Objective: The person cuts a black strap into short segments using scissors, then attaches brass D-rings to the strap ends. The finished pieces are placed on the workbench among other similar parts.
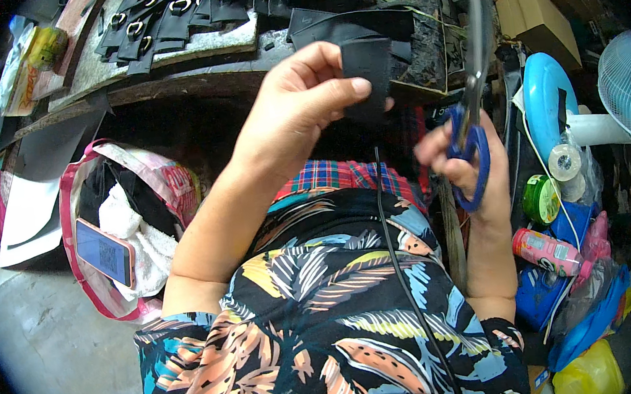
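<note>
Between the thumb and fingers of my left hand (301, 98) is a small black strip (367, 68), likely leather or a similar sheet, held up in front of the bench edge. My right hand (474, 165) grips scissors (470, 146) by their blue handles, the long blades pointing up and away. The blades are apart from the strip, to its right. Some fingers of the right hand are blurred. On the bench beyond my left hand lie several black straps with metal rings (180, 9), and larger black pieces (351, 28) lie behind the held strip.
A bag (76, 222) with a white cloth (134, 231) and a phone (106, 252) stands at my left. To the right are a fan (623, 88), a pink bottle (546, 252), a green tape roll (540, 199) and plastic bags. Cardboard boxes (534, 12) stand at the far right.
</note>
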`<state>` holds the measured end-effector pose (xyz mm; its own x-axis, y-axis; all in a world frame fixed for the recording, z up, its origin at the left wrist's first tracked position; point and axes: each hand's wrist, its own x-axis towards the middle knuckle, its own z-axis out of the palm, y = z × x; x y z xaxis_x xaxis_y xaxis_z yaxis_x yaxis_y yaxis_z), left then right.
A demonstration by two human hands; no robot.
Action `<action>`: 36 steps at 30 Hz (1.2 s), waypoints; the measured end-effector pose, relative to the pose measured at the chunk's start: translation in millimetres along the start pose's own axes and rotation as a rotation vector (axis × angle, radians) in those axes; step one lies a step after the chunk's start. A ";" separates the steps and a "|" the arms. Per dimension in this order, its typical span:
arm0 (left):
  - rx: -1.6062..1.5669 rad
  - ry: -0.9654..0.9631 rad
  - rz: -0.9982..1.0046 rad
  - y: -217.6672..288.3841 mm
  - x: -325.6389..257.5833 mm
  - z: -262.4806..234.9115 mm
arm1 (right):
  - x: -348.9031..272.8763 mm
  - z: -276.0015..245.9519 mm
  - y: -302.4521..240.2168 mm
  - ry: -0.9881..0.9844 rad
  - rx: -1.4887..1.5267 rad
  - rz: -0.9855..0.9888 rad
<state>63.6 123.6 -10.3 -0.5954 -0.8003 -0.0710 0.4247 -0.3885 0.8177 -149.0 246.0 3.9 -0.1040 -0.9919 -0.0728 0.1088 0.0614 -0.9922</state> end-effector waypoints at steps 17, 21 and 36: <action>-0.056 -0.035 -0.050 2.8 -2.8 2.9 | 22.6 16.6 2.0 0.163 -0.301 -0.280; 0.020 0.073 0.055 7.9 -2.5 -4.9 | -12.7 2.8 -14.1 -0.109 -0.041 0.107; -0.020 0.110 0.153 -4.8 -4.3 4.6 | -42.1 6.8 -23.7 -0.238 0.004 0.403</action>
<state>61.0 131.0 -11.3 -0.4449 -0.8955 -0.0097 0.5189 -0.2666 0.8122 -140.6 285.6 31.1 0.1768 -0.8868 -0.4270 0.0979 0.4475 -0.8889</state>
